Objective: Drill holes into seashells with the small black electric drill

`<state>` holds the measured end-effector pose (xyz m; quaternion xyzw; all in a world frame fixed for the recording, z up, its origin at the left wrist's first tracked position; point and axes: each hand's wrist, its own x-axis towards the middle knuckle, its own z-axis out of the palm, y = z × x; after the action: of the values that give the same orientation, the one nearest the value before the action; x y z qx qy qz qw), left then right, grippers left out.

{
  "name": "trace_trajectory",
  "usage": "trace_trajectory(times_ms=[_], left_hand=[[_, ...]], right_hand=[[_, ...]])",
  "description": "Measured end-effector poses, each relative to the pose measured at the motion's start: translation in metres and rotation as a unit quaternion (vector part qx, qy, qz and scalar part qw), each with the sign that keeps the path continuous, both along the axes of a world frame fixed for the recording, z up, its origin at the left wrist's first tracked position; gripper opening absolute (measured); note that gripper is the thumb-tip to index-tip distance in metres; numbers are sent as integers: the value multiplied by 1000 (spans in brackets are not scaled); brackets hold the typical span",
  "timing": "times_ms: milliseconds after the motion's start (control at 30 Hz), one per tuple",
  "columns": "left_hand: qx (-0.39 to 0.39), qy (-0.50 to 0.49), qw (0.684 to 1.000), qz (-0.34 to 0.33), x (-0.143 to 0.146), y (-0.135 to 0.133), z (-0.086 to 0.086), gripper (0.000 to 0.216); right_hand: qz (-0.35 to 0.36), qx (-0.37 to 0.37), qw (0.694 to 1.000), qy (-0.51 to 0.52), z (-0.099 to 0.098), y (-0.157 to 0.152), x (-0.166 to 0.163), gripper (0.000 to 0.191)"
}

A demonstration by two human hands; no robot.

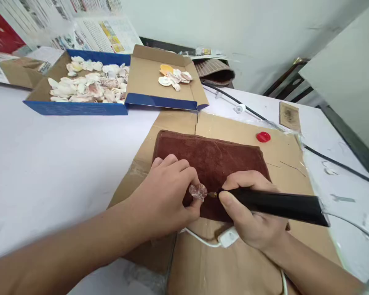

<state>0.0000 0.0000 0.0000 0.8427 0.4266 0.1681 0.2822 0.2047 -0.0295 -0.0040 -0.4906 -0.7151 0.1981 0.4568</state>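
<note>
Between the thumb and fingers of my left hand (175, 192) is a small reddish-brown and white seashell (198, 191). My right hand (252, 209) grips a black pen-shaped electric mini drill (279, 203), its brass-coloured tip pointing left at the shell. The thin bit reaches the shell's right side; whether it has entered the shell I cannot tell. Both hands are over a folded dark brown cloth (209, 157), which lies on flattened cardboard (227, 125). A thin cord leaves the drill's rear end on the right.
At the back left, a blue box (80, 108) holds many shells (89, 84); several more shells (175, 77) lie on its open lid (147, 65). A red cap (263, 137), thin metal pins (292, 167) and a small wrench (342, 198) lie rightward. A white inline switch (228, 237) sits near my right hand.
</note>
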Motion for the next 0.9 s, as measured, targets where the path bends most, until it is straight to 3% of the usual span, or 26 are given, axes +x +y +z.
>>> trace_trajectory(times_ms=[900], left_hand=[[8, 0, 1000, 2, 3, 2, -2, 5]], right_hand=[[12, -3, 1000, 0, 1, -2, -1, 11]])
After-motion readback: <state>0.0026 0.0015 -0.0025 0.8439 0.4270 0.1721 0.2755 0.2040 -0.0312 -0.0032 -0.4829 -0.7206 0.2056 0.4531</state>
